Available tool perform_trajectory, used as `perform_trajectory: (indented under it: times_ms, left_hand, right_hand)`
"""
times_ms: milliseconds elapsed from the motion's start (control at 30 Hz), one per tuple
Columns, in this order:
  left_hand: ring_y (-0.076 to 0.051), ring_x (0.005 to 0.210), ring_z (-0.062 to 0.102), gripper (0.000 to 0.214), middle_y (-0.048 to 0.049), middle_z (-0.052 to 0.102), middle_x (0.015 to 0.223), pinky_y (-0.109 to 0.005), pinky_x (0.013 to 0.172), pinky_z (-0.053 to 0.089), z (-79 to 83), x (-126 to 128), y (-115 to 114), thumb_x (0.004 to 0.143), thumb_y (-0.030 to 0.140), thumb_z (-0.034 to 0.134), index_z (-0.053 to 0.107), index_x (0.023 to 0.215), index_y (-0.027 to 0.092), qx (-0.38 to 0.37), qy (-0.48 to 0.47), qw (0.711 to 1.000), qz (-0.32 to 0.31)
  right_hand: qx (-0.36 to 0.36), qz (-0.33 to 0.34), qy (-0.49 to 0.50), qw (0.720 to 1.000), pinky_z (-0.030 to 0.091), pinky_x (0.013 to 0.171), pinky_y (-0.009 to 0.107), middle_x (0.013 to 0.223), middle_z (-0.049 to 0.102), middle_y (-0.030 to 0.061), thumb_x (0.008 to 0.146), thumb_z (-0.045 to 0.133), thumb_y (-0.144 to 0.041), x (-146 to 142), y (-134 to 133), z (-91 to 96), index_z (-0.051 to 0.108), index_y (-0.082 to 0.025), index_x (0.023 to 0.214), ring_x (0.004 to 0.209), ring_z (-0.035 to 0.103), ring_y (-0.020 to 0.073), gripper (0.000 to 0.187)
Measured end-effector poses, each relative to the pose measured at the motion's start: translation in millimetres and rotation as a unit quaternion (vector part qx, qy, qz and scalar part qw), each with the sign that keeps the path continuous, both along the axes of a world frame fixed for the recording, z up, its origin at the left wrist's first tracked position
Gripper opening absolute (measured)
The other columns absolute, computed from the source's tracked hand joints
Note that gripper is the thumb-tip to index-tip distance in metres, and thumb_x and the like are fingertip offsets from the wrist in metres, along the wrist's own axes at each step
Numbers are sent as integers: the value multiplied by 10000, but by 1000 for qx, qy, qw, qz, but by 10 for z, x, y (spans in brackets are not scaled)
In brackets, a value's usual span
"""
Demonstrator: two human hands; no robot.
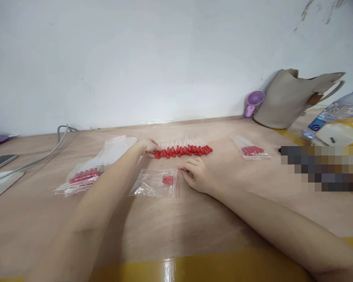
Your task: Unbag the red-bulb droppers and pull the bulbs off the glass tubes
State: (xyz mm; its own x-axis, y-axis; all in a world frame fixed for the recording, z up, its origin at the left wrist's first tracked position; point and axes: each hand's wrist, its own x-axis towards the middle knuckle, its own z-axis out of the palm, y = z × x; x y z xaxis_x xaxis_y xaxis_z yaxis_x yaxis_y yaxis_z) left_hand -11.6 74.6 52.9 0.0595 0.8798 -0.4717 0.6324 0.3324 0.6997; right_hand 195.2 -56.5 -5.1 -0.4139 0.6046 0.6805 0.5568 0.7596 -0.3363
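A row of clear droppers with red bulbs (pixel 184 149) lies across the wooden table (pixel 176 219). My left hand (pixel 147 145) rests at the row's left end, its fingers pinched on one dropper. My right hand (pixel 195 175) is curled on the open end of a clear zip bag (pixel 155 183) that lies flat with something red inside. To the left lies a heap of filled bags (pixel 86 176). Another filled bag (pixel 251 149) lies to the right.
A beige bag (pixel 288 98) and a purple hand fan (pixel 253 102) stand against the white wall at the back right. A water bottle (pixel 335 111) and yellow packs lie far right. A grey cable (pixel 44 154) and flat devices (pixel 1 162) occupy the left.
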Motion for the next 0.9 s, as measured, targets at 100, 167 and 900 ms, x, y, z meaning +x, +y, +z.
perform_trajectory:
  times_ms: [100, 167, 900]
  left_hand:
    - [-160, 683, 645, 313, -54, 653, 689, -243, 639, 519, 14, 30, -34, 584, 336, 770, 558, 716, 147, 9, 9, 1000, 6]
    - [-154, 669, 641, 330, -53, 647, 672, -242, 644, 518, 27, 43, -67, 572, 348, 776, 554, 705, 143, 18, 16, 1000, 8]
    - [-208, 1102, 506, 378, -62, 567, 1176, -324, 963, 375, 9, -294, -1195, 856, 440, 414, 546, 1125, 210, 351, 109, 881, -298]
  right_hand:
    - [-4, 4, -4, 1000, 326, 703, 295, 816, 645, 32, 815, 463, -126, 6, 0, 3, 590, -177, 871, 738, 563, 137, 148]
    - [-5, 8, -4, 1000, 324, 700, 294, 817, 646, 33, 809, 465, -121, 6, -2, 8, 589, -178, 876, 734, 563, 136, 152]
    - [-96, 64, -4, 993, 355, 630, 250, 606, 616, -21, 745, 610, -205, -74, -91, 118, 674, -211, 699, 592, 499, 108, 79]
